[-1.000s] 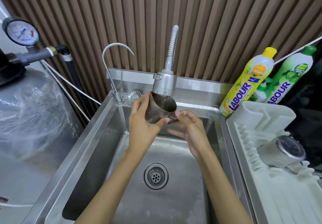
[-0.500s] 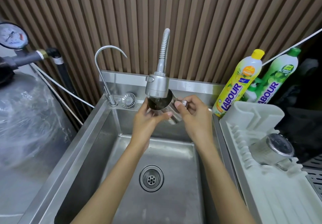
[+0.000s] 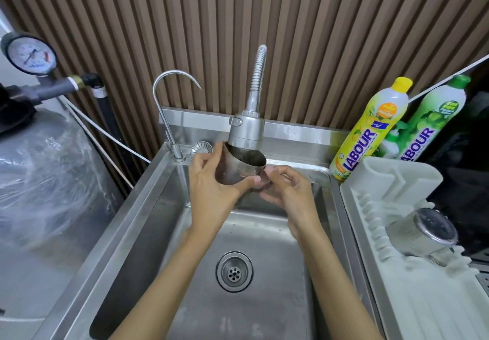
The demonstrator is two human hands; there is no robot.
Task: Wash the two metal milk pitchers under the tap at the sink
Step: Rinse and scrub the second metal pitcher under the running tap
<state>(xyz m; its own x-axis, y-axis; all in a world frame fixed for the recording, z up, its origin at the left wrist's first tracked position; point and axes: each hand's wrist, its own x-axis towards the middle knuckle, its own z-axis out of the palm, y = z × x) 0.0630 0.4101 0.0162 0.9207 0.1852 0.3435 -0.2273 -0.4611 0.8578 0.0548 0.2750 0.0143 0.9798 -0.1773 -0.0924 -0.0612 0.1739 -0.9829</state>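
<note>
A metal milk pitcher [image 3: 239, 171] is held upright right under the spray head of the flexible tap [image 3: 246, 132], above the steel sink [image 3: 148, 207]. My left hand [image 3: 211, 189] wraps around its left side, thumb across the front. My right hand [image 3: 287, 189] touches its lower right side, fingers curled at the handle area, which is hidden. The second metal pitcher [image 3: 423, 231] lies on its side, base toward me, in the white drying rack [image 3: 391, 181] at the right.
A thin gooseneck tap [image 3: 169, 112] stands at the sink's back left corner. Two dish soap bottles, yellow [image 3: 370, 130] and green [image 3: 434, 117], stand behind the rack. The drain [image 3: 234, 271] is in the basin floor. A plastic-wrapped tank [image 3: 47, 175] with a pressure gauge [image 3: 30, 55] is on the left.
My right hand dropped from the pitcher's rim and handle to its lower right side. The left hand kept its grip under the tap. The view shifted slightly.
</note>
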